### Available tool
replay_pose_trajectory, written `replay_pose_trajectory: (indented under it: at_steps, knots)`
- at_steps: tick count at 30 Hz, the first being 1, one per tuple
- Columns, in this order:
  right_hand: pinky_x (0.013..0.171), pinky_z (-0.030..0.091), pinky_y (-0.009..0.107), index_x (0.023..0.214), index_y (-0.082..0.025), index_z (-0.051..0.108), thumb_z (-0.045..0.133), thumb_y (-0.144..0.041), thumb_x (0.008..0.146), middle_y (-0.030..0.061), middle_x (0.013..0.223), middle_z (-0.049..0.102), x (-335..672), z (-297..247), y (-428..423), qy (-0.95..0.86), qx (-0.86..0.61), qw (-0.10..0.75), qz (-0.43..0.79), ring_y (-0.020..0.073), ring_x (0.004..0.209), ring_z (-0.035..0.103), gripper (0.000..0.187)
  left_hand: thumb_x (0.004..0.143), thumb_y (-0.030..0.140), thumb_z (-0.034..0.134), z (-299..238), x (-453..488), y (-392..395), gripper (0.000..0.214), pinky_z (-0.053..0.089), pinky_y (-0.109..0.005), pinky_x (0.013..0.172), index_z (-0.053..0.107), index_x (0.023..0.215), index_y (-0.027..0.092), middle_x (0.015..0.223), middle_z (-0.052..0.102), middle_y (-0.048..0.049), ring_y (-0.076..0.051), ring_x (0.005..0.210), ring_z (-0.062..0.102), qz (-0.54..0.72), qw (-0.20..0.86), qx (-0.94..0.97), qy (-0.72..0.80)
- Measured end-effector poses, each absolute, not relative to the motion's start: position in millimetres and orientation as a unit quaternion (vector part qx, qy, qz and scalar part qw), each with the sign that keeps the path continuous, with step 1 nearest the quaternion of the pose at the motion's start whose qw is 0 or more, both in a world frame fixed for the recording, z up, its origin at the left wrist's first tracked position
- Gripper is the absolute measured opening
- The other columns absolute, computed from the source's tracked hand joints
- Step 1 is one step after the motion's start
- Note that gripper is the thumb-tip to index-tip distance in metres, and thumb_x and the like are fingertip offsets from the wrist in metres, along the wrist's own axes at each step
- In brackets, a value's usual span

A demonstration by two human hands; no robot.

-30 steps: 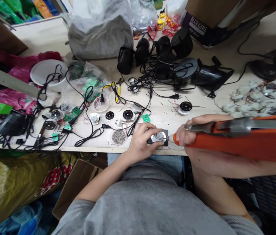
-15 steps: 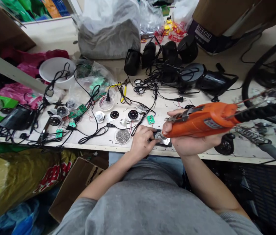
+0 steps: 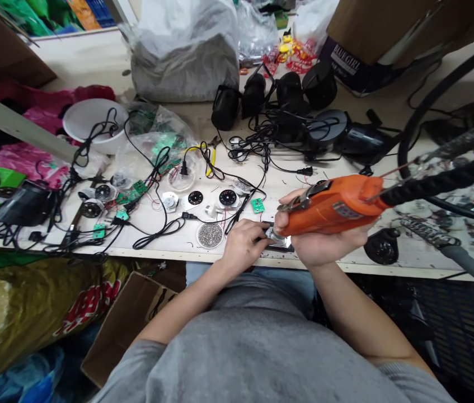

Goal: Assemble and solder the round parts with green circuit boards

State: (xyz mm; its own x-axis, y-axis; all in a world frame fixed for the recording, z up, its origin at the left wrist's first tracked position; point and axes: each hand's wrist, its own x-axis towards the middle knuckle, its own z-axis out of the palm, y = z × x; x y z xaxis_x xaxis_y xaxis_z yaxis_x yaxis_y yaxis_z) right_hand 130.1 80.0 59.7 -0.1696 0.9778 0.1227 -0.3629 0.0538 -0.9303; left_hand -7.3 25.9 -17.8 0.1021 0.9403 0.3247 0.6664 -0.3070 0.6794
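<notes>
My right hand (image 3: pixel 327 244) is wrapped round an orange power screwdriver (image 3: pixel 329 207), which lies tilted with its tip down to the left. Beneath that tip sits a dark-framed part with a silver plate (image 3: pixel 286 244), near the table's front edge. My left hand (image 3: pixel 243 243) has its fingers closed at the left side of this part, close to the driver tip; the hand partly hides it. A round dish of small metal screws (image 3: pixel 210 234) stands just left of my left hand. Behind the hands is a small green circuit board (image 3: pixel 257 205) with thin wires.
Black dials (image 3: pixel 228 197), yellow-handled pliers (image 3: pixel 211 160) and tangled black cords (image 3: pixel 257 134) lie beyond my hands. Black lamp-like housings (image 3: pixel 289 92) stand at the back. A thick black cable (image 3: pixel 442 179) trails rightward from the screwdriver. A white bowl (image 3: pixel 89 126) stands left.
The screwdriver's rear end and its cable have swung slightly left and lower in view. Both hands stay at the same part; the whole view has shifted a little.
</notes>
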Motion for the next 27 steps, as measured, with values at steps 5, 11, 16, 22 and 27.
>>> replay_pose_trajectory:
  at_steps: [5, 11, 16, 22, 27]
  knots:
    - [0.034, 0.042, 0.032, 0.086, -0.022, 0.076, 0.044, -0.086, 0.077, 0.0032, 0.057, 0.059, 132, 72, 77, -0.441, -0.246, 0.617, 0.604, 0.019, 0.042, 0.056, 0.072, 0.096, 0.027, 0.066, -16, -13, 27, 0.014, 0.057, -0.036, 0.085, 0.078, 0.091, 0.023, 0.101, 0.079, -0.0035, -0.018, 0.091, 0.071, 0.403, 0.128, 0.737, 0.527]
    - [0.043, 0.05, 0.039, 0.098, -0.021, 0.075, 0.054, -0.084, 0.073, 0.0084, 0.073, 0.069, 151, 77, 74, -0.449, -0.228, 0.611, 0.611, 0.0247, 0.054, 0.064, 0.071, 0.098, 0.028, 0.063, -9, -14, 30, 0.018, 0.056, -0.035, 0.081, 0.077, 0.091, 0.02, 0.092, 0.08, -0.0029, -0.017, 0.085, 0.071, 0.42, 0.096, 0.759, 0.488]
    - [0.033, 0.044, 0.033, 0.091, -0.024, 0.077, 0.049, -0.088, 0.073, 0.0074, 0.074, 0.07, 160, 70, 92, -0.43, -0.262, 0.678, 0.535, 0.0196, 0.045, 0.059, 0.072, 0.098, 0.024, 0.063, -2, -23, 25, 0.014, 0.057, -0.034, 0.081, 0.076, 0.097, 0.019, 0.097, 0.079, -0.0049, -0.017, 0.088, 0.072, 0.437, 0.077, 0.74, 0.505]
    - [0.032, 0.042, 0.032, 0.087, -0.022, 0.077, 0.044, -0.083, 0.079, 0.0077, 0.07, 0.068, 170, 64, 86, -0.414, -0.296, 0.683, 0.524, 0.0191, 0.044, 0.059, 0.069, 0.097, 0.025, 0.064, 1, -23, 27, 0.012, 0.057, -0.034, 0.079, 0.076, 0.096, 0.021, 0.094, 0.08, -0.0035, -0.017, 0.086, 0.073, 0.447, 0.117, 0.719, 0.519]
    - [0.035, 0.044, 0.035, 0.089, -0.022, 0.077, 0.047, -0.085, 0.077, 0.0073, 0.065, 0.065, 169, 60, 72, -0.417, -0.281, 0.657, 0.562, 0.0213, 0.046, 0.059, 0.071, 0.091, 0.027, 0.072, 3, -6, 29, 0.016, 0.055, -0.035, 0.076, 0.07, 0.077, 0.02, 0.087, 0.078, -0.0027, -0.018, 0.082, 0.071, 0.419, 0.115, 0.745, 0.506]
